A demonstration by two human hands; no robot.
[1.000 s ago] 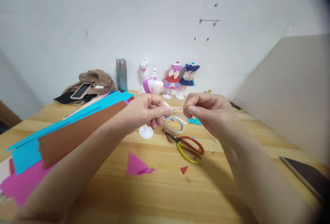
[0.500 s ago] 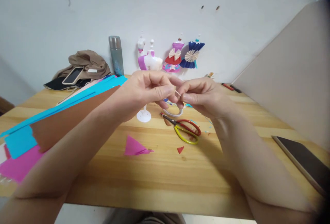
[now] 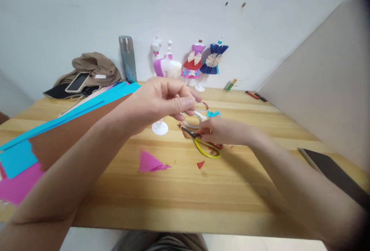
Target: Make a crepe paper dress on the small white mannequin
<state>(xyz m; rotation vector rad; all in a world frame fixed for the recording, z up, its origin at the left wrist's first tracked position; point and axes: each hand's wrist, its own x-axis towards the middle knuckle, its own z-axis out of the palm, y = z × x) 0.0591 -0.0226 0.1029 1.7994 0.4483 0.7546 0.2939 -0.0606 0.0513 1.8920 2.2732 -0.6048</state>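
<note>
My left hand [image 3: 170, 98] is raised over the middle of the table, thumb and fingertips pressed together. Whatever sits in that pinch is hidden. Right behind it stands a small white dress form [image 3: 170, 68] with a purple band, its round base [image 3: 160, 128] showing below my wrist. Lower down, my right hand [image 3: 224, 129] is over the scissors [image 3: 206, 152], which have one yellow and one red handle. Its fingers curl down by the pivot and are smeared, so I cannot tell whether they grip it. Rolls of tape [image 3: 192, 120] lie just beyond the blades.
Coloured paper sheets [image 3: 72, 122] lie at left, near a brown cloth [image 3: 96, 68], a phone [image 3: 77, 82] and a flask [image 3: 128, 60]. Dressed forms [image 3: 214, 60] stand along the wall. Pink [image 3: 152, 162] and red [image 3: 200, 164] scraps lie in front; a dark tablet-like slab [image 3: 332, 170] is at right.
My right hand has parted from my left and moved down to the scissors. My left hand keeps its pinch in nearly the same place.
</note>
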